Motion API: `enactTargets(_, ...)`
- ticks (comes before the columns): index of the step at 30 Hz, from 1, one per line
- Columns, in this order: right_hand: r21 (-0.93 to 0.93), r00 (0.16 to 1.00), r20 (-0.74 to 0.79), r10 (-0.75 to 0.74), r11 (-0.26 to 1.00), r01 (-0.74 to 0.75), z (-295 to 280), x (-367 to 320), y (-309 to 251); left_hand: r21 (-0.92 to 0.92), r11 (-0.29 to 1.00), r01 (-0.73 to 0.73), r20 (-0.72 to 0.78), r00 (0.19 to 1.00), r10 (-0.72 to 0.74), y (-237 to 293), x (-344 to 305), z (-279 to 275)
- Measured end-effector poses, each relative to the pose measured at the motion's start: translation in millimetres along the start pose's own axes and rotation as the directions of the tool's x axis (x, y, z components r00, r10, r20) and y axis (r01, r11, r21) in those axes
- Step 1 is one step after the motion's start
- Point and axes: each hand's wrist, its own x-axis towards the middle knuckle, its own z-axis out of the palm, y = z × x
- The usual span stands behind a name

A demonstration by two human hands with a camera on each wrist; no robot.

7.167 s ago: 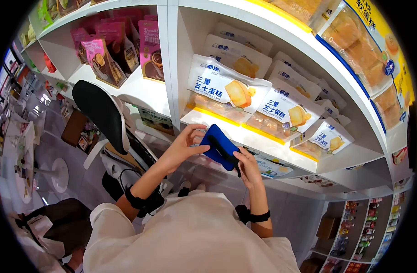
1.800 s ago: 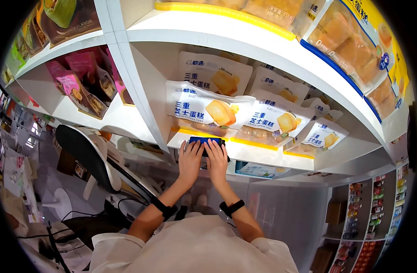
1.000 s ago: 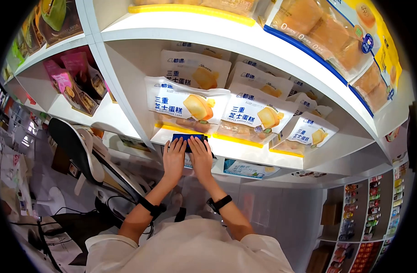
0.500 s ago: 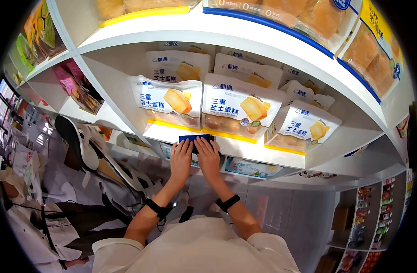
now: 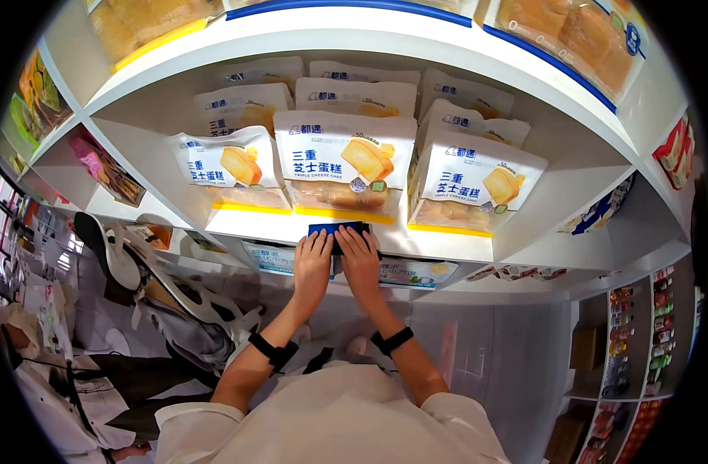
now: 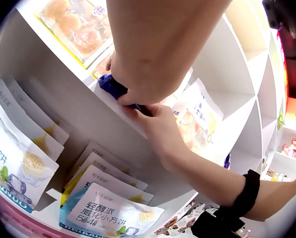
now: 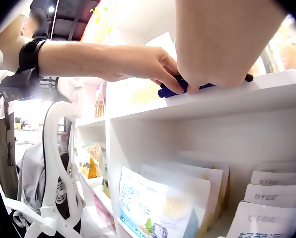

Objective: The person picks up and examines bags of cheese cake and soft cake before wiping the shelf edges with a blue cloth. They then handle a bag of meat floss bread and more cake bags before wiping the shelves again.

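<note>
Both hands are together at the front edge of a lit white shelf (image 5: 439,244), on a small soft blue and black pouch-like thing (image 5: 320,228). My left hand (image 5: 313,271) lies over its left part, fingers on top and thumb on the near side. Beside it, my right hand (image 5: 359,267) holds the right part in the same way. In the left wrist view, the blue thing (image 6: 106,84) shows bunched between fingers and thumbs. Most of it is hidden under the hands. Just behind stands a white cheese cake bag (image 5: 346,158), with similar bags to either side.
Light-blue and white biscuit bags (image 6: 113,208) fill the shelf below. Bread packs (image 5: 562,35) stand on the shelf above. A white and black chair (image 5: 110,247) is at the left, near a person in dark trousers (image 5: 149,390). Further shelves hold bottles (image 5: 620,325).
Earlier the blue thing was held up in the air in front of the shelf. Since then both hands have brought it to the shelf edge and slid right along it, from the left bag to the middle one.
</note>
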Motion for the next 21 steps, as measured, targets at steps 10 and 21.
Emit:
enactTargets(10,0.032,0.997,-0.070,0.033,0.999,-0.031,-7.3,-2.2,9.2,-0.162,0.987,0.017,0.032,0.999,-0.012,10.1,3.4,11.2)
enactTargets(21,0.077,0.999,-0.009,0.034,0.996,-0.034,-6.8,-6.2,12.4,-0.103,0.994,-0.031,0.025,0.999,0.033,10.3,1.3,11.4)
